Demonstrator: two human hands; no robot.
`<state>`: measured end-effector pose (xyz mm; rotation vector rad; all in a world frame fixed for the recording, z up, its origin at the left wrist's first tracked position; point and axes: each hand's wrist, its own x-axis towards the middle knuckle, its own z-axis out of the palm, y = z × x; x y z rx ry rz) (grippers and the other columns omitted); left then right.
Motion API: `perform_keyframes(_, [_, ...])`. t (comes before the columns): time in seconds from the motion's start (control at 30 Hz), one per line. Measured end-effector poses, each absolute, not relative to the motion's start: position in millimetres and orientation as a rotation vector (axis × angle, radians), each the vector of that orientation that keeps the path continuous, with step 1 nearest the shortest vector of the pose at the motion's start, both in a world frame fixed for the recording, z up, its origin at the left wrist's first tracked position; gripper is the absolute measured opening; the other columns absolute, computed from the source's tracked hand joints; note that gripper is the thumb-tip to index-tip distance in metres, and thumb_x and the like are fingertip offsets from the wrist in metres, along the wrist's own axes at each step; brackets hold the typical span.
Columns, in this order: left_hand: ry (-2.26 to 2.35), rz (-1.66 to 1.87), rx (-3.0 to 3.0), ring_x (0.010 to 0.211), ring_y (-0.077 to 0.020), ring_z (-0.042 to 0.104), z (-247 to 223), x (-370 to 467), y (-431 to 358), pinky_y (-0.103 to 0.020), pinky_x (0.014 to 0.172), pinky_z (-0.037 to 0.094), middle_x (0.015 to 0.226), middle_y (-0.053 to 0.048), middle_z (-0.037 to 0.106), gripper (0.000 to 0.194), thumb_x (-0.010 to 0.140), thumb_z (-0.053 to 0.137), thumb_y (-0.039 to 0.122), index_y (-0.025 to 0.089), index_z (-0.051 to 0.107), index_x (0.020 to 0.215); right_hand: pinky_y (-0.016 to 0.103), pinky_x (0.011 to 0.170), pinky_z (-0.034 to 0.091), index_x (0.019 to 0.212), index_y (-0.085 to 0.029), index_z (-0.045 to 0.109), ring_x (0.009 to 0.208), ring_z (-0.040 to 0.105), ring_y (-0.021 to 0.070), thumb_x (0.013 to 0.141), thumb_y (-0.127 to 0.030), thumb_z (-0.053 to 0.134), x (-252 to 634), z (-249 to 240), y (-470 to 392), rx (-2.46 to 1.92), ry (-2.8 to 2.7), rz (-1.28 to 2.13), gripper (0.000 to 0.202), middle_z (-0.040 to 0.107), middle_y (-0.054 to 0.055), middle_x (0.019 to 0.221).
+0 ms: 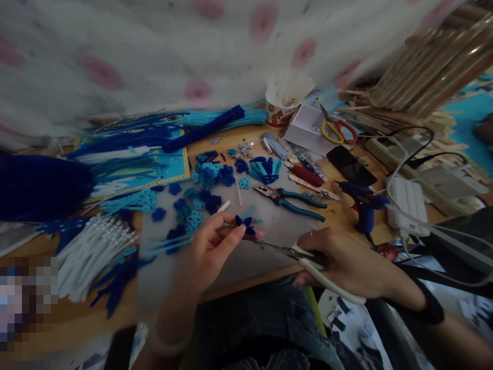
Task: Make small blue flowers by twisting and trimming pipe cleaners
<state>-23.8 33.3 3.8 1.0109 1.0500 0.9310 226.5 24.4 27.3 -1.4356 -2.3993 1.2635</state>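
Between the thumb and fingers of my left hand (217, 244) is pinched a dark blue pipe-cleaner flower (246, 224). My right hand (339, 259) is wrapped round the pale handles of a pair of scissors (308, 258). The blades point left, their tips close to the flower and my left fingers; whether they touch it I cannot tell. Beyond my hands, pliers (292, 199) with teal handles lie on a grey mat (269, 257). A heap of light and dark blue fuzzy flowers (208, 174) sits just past my left hand.
White stems with beaded tips (90, 252) lie at the left, blue pipe cleaners (208, 128) behind. A paper cup (283, 110), white box (306, 128) and red-and-yellow-handled scissors (339, 131) stand at the back. On the right are a phone (351, 165), a blue glue gun (364, 203) and cables.
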Motion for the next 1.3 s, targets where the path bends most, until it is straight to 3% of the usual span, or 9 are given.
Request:
perform_keyframes(0.13, [1.057,0.797,1.079,0.053,-0.0112,0.059,12,-30,37,-0.024,0.049,0.032,0.089,-0.005,0.084,0.011,0.091,0.070,0.034,0.023,0.068,0.088,0.026,0.050,0.028,0.063,-0.018,0.058,0.051,0.043,0.0102,0.088,-0.059,0.067,232,34,27,-1.370,-2.448,1.330,0.049,0.054,-0.003,0.057])
perform_keyframes(0.27, [1.038,0.781,1.104,0.047,-0.0084,0.047,14,-31,38,-0.026,0.047,0.026,0.091,-0.005,0.084,0.014,0.090,0.070,0.036,0.023,0.069,0.087,0.026,0.050,0.028,0.063,-0.018,0.057,0.051,0.043,0.0100,0.088,-0.061,0.066,235,34,26,-1.389,-2.461,1.321,0.051,0.055,-0.002,0.057])
perform_keyframes(0.5, [1.035,0.782,1.107,0.060,-0.0125,0.059,11,-31,37,-0.026,0.052,0.033,0.091,-0.004,0.084,0.013,0.091,0.069,0.036,0.024,0.070,0.089,0.025,0.049,0.028,0.062,-0.018,0.056,0.050,0.043,0.0093,0.090,-0.061,0.062,235,34,22,-1.392,-2.452,1.288,0.052,0.055,-0.002,0.056])
perform_keyframes(0.7, [1.036,0.775,1.134,0.053,-0.0106,0.059,15,-30,37,-0.026,0.049,0.032,0.093,-0.003,0.085,0.011,0.093,0.067,0.033,0.023,0.066,0.089,0.026,0.049,0.029,0.063,-0.017,0.060,0.050,0.045,0.0104,0.093,-0.062,0.057,236,34,23,-1.374,-2.457,1.308,0.054,0.058,0.000,0.056])
perform_keyframes(0.83, [0.981,0.815,1.075,0.082,-0.0166,0.076,14,-30,37,-0.027,0.074,0.049,0.088,0.000,0.085,0.010,0.095,0.066,0.033,0.026,0.061,0.091,0.026,0.050,0.027,0.063,-0.019,0.056,0.051,0.048,0.0121,0.089,-0.063,0.061,239,33,24,-1.430,-2.503,1.256,0.052,0.057,0.000,0.057])
perform_keyframes(0.9, [0.959,0.798,1.071,0.089,-0.0181,0.078,12,-30,37,-0.029,0.082,0.050,0.089,0.000,0.085,0.011,0.094,0.067,0.035,0.026,0.060,0.092,0.027,0.050,0.027,0.066,-0.019,0.055,0.053,0.050,0.0135,0.085,-0.063,0.067,239,34,24,-1.483,-2.539,1.215,0.049,0.059,0.001,0.060])
perform_keyframes(0.97, [0.956,0.752,1.088,0.091,-0.0186,0.077,12,-31,37,-0.029,0.080,0.050,0.094,0.000,0.085,0.014,0.093,0.068,0.037,0.026,0.060,0.090,0.027,0.052,0.028,0.069,-0.019,0.055,0.056,0.053,0.0148,0.084,-0.061,0.068,238,35,24,-1.490,-2.566,1.197,0.047,0.061,0.002,0.066])
perform_keyframes(1.1, [0.945,0.722,1.125,0.093,-0.0188,0.076,12,-33,38,-0.027,0.076,0.048,0.100,-0.002,0.084,0.014,0.092,0.070,0.035,0.025,0.062,0.087,0.028,0.053,0.029,0.070,-0.019,0.054,0.056,0.052,0.0142,0.091,-0.056,0.063,239,37,23,-1.418,-2.555,1.271,0.043,0.061,0.001,0.065])
perform_keyframes(1.3, [0.946,0.765,1.136,0.096,-0.0201,0.076,15,-32,39,-0.029,0.084,0.049,0.099,-0.003,0.084,0.008,0.092,0.069,0.029,0.025,0.066,0.086,0.028,0.053,0.028,0.068,-0.019,0.055,0.055,0.052,0.0138,0.092,-0.056,0.061,240,35,24,-1.396,-2.534,1.273,0.045,0.060,0.002,0.063])
